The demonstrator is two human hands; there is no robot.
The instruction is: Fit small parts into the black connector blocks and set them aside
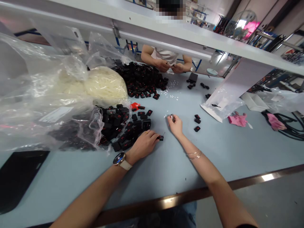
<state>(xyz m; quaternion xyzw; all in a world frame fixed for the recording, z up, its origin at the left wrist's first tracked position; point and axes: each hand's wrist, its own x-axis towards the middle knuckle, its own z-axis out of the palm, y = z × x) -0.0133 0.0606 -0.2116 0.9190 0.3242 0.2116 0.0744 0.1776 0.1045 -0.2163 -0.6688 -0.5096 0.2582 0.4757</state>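
Observation:
My left hand (pixel 144 144) has its fingers closed on a small black plastic part (pixel 161 138), beside a pile of similar black parts (pixel 118 123), some with red marks. A thin pin-like line stands up from the held part. To the right, my right hand (pixel 175 126) is closed around a small shiny metal tool (pixel 173 118); its exact kind is hidden by the fingers. Tiny white pieces (pixel 167 113) lie just beyond that hand. Several black parts (pixel 197 120) sit apart to its right.
Transparent bags (pixel 47 95) cover the left side, one with pale yellowish pieces (pixel 104 84). A black tray (pixel 21 177) lies front left. Across the table, a co-worker's hands (pixel 169 66) handle small parts under a white shelf (pixel 152 23). Pink gloves (pixel 237 119) lie right.

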